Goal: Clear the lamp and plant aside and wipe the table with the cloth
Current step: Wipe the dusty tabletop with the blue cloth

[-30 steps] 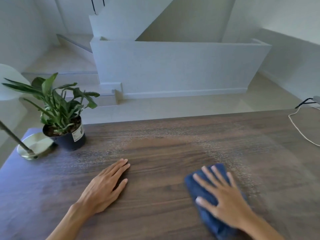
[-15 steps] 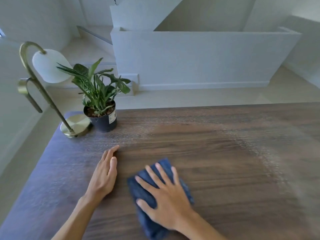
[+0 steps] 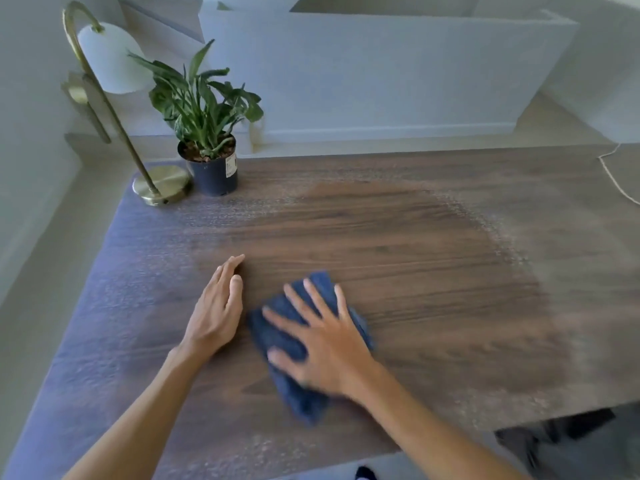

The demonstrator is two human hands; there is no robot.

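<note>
A dark wooden table (image 3: pixel 415 237) fills the view, with a darker wiped patch in its middle and pale dust around that patch. My right hand (image 3: pixel 322 341) presses flat, fingers spread, on a folded blue cloth (image 3: pixel 277 327) near the front of the table. Just left of the cloth, my left hand (image 3: pixel 218 306) lies flat on the wood and holds nothing. A brass lamp (image 3: pixel 162 188) with a white shade stands at the far left corner. Right beside the lamp is a leafy plant (image 3: pixel 204 102) in a black pot.
A white cable (image 3: pixel 613 174) runs over the table's far right corner. Beyond the far edge are a pale floor and a low white wall (image 3: pixel 381 71). The table's left edge drops off to the floor, and dark shapes lie below the front right edge.
My right hand has slid the cloth leftward across the table until it lies next to my left hand. The view has swung left, bringing the whole lamp into sight.
</note>
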